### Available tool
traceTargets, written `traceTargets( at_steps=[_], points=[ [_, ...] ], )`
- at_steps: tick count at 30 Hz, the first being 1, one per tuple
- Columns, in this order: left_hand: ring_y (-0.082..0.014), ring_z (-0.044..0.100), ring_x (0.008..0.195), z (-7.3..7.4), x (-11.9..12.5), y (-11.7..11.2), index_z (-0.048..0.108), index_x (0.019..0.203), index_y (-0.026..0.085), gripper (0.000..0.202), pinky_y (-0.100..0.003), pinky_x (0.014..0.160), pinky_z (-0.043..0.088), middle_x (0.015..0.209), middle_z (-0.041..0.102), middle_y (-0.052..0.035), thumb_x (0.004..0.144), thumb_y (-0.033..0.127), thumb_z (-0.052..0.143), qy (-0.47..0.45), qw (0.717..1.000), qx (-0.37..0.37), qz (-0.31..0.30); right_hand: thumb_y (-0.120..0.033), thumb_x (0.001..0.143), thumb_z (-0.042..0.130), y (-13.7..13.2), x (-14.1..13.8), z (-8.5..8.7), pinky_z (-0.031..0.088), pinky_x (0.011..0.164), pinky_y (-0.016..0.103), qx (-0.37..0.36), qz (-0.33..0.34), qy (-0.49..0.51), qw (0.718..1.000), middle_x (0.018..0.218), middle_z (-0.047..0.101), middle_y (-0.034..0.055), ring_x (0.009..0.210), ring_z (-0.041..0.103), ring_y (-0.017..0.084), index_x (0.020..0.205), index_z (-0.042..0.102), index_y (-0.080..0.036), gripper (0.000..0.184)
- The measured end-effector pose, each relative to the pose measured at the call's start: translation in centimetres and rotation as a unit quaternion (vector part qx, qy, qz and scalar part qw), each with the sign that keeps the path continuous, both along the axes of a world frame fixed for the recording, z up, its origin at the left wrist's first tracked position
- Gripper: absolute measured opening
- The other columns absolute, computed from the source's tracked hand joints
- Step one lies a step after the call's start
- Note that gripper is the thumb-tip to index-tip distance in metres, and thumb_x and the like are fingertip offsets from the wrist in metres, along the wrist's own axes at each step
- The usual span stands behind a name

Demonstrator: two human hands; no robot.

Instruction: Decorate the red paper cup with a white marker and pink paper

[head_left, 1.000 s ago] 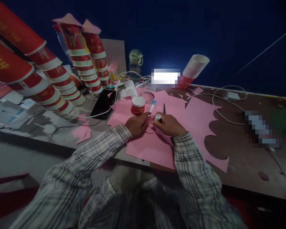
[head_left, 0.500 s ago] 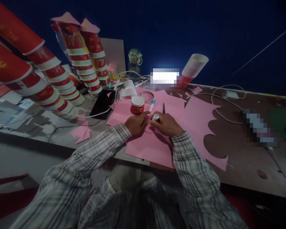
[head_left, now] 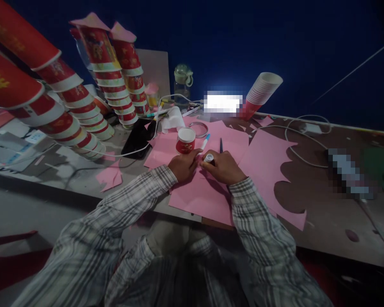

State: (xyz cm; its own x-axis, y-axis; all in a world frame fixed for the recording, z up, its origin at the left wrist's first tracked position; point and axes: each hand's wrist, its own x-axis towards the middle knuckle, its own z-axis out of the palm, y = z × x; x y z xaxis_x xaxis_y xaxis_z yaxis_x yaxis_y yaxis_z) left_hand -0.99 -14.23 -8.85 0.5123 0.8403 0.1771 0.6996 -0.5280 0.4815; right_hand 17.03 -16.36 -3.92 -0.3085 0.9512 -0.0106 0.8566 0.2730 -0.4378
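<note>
My right hand (head_left: 222, 167) is closed round a marker with a pale cap end (head_left: 209, 158), its tip hidden against the pink paper sheet (head_left: 201, 196). My left hand (head_left: 183, 165) lies on the same sheet just left of the marker, fingers curled and pressing the paper down. A small red paper cup (head_left: 185, 141) stands upside down just beyond my left hand. A blue-tipped pen (head_left: 205, 141) and a dark pen or blade (head_left: 221, 146) lie on the paper past my hands.
Long stacks of red paper cups (head_left: 67, 111) lean in from the left and two stand upright (head_left: 115, 81) behind. A dark phone (head_left: 137, 138) with white cable, a bottle (head_left: 182, 83), another cup stack (head_left: 259, 94), cut pink paper (head_left: 269, 166) and cables (head_left: 304, 136) lie around.
My right hand with the marker has shifted slightly left, closer to my left hand. The rest of the table looks the same apart from a small camera shift.
</note>
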Motion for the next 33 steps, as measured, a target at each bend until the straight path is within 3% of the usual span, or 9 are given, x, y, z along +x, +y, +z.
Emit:
traceTargets(
  at_steps=[3,7,11,14,18,26,33],
  points=[
    [-0.0231,0.070,0.082,-0.1,0.0,0.0,0.051,0.138,0.014,0.047,-0.036,0.078,0.054,0.101,0.073,-0.0132,0.094,0.028,0.044,-0.010,1.000,-0.001,0.004,-0.035,0.091,0.054,-0.1,0.2,0.2,0.037,0.072,0.030,0.001,0.000,-0.025,1.000,0.077,0.073,0.0047,0.071,0.064,0.020,0.087,0.066,-0.019,0.020],
    [-0.0243,0.070,0.082,0.0,0.1,-0.3,0.052,0.137,0.013,0.047,-0.036,0.076,0.054,0.100,0.073,-0.0128,0.094,0.028,0.044,-0.022,1.000,-0.011,0.004,-0.030,0.088,0.058,-0.5,-0.3,0.4,0.039,0.070,0.028,-0.044,0.031,0.037,0.998,0.078,0.074,0.0021,0.072,0.065,0.018,0.089,0.066,-0.021,0.013],
    [-0.0246,0.071,0.083,0.2,0.0,-0.3,0.053,0.135,0.013,0.046,-0.037,0.076,0.055,0.102,0.074,-0.0130,0.093,0.029,0.045,-0.031,0.999,-0.019,0.009,-0.026,0.087,0.057,-0.5,-1.0,0.1,0.041,0.076,0.031,-0.011,0.043,0.042,0.998,0.082,0.075,0.0032,0.072,0.065,0.019,0.093,0.068,-0.020,0.014],
    [-0.0245,0.071,0.088,0.0,0.0,0.0,0.054,0.134,0.013,0.044,-0.037,0.080,0.055,0.108,0.074,-0.0148,0.094,0.027,0.044,-0.034,0.999,-0.009,-0.001,-0.030,0.090,0.056,-0.2,-0.7,-0.2,0.040,0.080,0.033,0.019,0.030,0.013,0.999,0.087,0.076,0.0053,0.076,0.066,0.021,0.100,0.068,-0.018,0.020],
    [-0.0235,0.071,0.084,-0.2,0.0,0.3,0.055,0.133,0.013,0.043,-0.037,0.080,0.055,0.101,0.074,-0.0141,0.094,0.025,0.043,-0.030,0.999,0.003,0.012,-0.035,0.092,0.053,-0.1,0.1,0.0,0.038,0.077,0.032,0.016,0.011,-0.026,0.999,0.083,0.075,0.0052,0.074,0.065,0.021,0.093,0.067,-0.018,0.022],
    [-0.0246,0.071,0.084,-0.3,0.1,-0.1,0.054,0.136,0.012,0.047,-0.038,0.079,0.056,0.101,0.074,-0.0131,0.091,0.025,0.046,-0.032,0.999,0.000,0.021,-0.026,0.085,0.058,-0.5,-0.6,0.1,0.041,0.072,0.029,-0.039,0.034,0.065,0.997,0.077,0.074,0.0010,0.070,0.065,0.018,0.092,0.066,-0.021,0.012],
    [-0.0238,0.069,0.082,0.1,0.0,0.4,0.052,0.137,0.012,0.049,-0.038,0.079,0.055,0.101,0.074,-0.0137,0.090,0.023,0.046,-0.012,1.000,-0.003,0.015,-0.033,0.089,0.056,0.0,0.0,0.0,0.040,0.075,0.031,-0.003,-0.007,0.016,1.000,0.082,0.075,0.0029,0.073,0.065,0.019,0.092,0.066,-0.020,0.017]
  ],
)
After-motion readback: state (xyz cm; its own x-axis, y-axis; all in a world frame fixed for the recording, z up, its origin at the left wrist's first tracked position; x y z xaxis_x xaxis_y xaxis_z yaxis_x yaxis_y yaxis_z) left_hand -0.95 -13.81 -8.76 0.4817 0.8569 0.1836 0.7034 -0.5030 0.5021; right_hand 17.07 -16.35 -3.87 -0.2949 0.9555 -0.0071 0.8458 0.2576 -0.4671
